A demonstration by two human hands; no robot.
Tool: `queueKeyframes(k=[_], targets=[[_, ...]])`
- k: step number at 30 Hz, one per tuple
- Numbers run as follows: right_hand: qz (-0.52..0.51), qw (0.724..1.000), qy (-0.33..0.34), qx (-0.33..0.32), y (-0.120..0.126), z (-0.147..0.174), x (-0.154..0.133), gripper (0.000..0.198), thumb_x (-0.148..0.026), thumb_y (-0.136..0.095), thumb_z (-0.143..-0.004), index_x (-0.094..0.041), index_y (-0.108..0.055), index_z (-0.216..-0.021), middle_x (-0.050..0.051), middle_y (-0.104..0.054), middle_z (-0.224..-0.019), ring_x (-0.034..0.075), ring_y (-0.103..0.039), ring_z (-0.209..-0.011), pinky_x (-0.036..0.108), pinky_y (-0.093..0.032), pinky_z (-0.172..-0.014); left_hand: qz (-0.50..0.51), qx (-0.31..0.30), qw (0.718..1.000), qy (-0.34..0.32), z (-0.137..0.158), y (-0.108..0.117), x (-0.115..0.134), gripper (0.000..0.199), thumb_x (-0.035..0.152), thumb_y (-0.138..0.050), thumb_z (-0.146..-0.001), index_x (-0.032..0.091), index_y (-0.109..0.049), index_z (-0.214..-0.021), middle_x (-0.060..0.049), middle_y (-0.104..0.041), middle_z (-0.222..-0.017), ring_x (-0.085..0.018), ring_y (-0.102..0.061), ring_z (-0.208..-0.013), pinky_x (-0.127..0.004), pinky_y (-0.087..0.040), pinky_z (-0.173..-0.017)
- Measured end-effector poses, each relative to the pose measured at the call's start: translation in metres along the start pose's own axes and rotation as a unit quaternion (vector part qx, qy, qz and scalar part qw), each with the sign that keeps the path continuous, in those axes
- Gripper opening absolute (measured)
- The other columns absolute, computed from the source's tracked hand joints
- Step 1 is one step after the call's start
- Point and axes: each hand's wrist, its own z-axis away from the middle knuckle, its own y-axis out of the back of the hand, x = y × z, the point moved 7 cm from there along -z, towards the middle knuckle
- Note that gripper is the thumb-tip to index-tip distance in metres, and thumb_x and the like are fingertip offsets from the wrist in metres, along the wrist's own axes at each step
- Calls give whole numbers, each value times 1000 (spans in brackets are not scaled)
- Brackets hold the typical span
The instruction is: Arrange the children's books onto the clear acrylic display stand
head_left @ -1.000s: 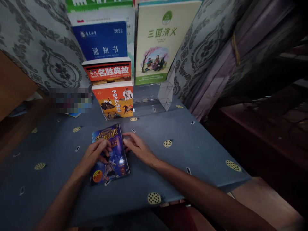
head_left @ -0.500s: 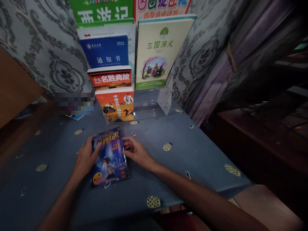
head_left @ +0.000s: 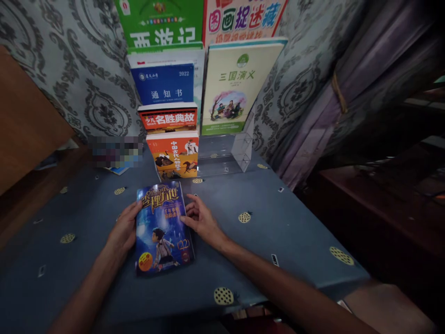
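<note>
A blue paperback book [head_left: 163, 232] with gold title lettering and a cartoon figure on its cover is in front of me, over the table. My left hand [head_left: 125, 227] grips its left edge, the thumb by the cover's edge and the other fingers partly hidden. At the right edge, my right hand [head_left: 201, 220] touches the book with the thumb tip. Its other fingers are loosely bent and apart, beside the book rather than around it. Whether the book's lower side rests on the cloth, I cannot tell.
Behind the book stands a clear acrylic rack [head_left: 242, 150] holding several books, including an orange book [head_left: 177, 155] and a cream book [head_left: 227, 88]. A blurred-out item [head_left: 116, 152] lies at the back left. The blue tablecloth [head_left: 278, 227] has a pineapple print. Patterned curtains hang behind.
The book looks larger and its cover now faces me more squarely. My left thumb has drawn back from the cover towards the left edge. The view has shifted slightly.
</note>
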Motion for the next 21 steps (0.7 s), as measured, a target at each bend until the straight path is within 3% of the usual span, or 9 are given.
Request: queueKeyframes(k=[3,6,8,12,16,21], targets=[[31,999,3,18,4,1,-7,61,-41,-82,-73,-21,-55,-124,3,-60,-103,15,-57,-85,30,-48,-75,35,18,999,1,5,-1,4,8,13,-63,-88,16,-70,-87,-2,-75,-74,-13,-70,-58,-22,-60,-60],[31,998,-4,-54,-4,4,-16,44,-54,-72,-82,-19,-62,-107,3,-64,-93,16,-59,-83,29,-47,-72,58,14,998,-6,6,-2,6,13,12,-59,-90,16,-70,-85,-1,-75,-73,-12,-69,-56,-20,-59,-58],[20,994,-24,-106,-11,8,-20,44,-61,-65,-86,-20,-61,-101,-1,-62,-82,13,-57,-71,24,-44,-60,63,2,998,-16,5,-3,6,10,14,-61,-90,17,-70,-87,-1,-76,-75,-12,-70,-58,-20,-60,-59],[1,988,-55,-143,-16,12,-20,48,-65,-63,-86,-21,-55,-104,-4,-59,-76,9,-49,-56,19,-35,-44,69,-34,996,-44,7,-6,7,15,19,-70,-84,20,-70,-100,0,-79,-86,-13,-73,-66,-21,-62,-65],[-35,983,-69,-167,-20,14,-15,54,-57,-74,-79,-23,-52,-114,-1,-65,-87,10,-56,-60,19,-41,-44,56,-67,994,-66,13,-11,11,36,26,-81,-73,20,-68,-106,-3,-79,-92,-18,-75,-70,-26,-64,-67],[-35,983,-52,-175,-23,19,-24,54,-58,-72,-82,-23,-52,-117,0,-66,-89,9,-55,-58,18,-40,-42,17,-71,996,-50,20,-11,9,49,30,-90,-57,19,-67,-100,-6,-80,-88,-26,-77,-76,-36,-65,-73]])
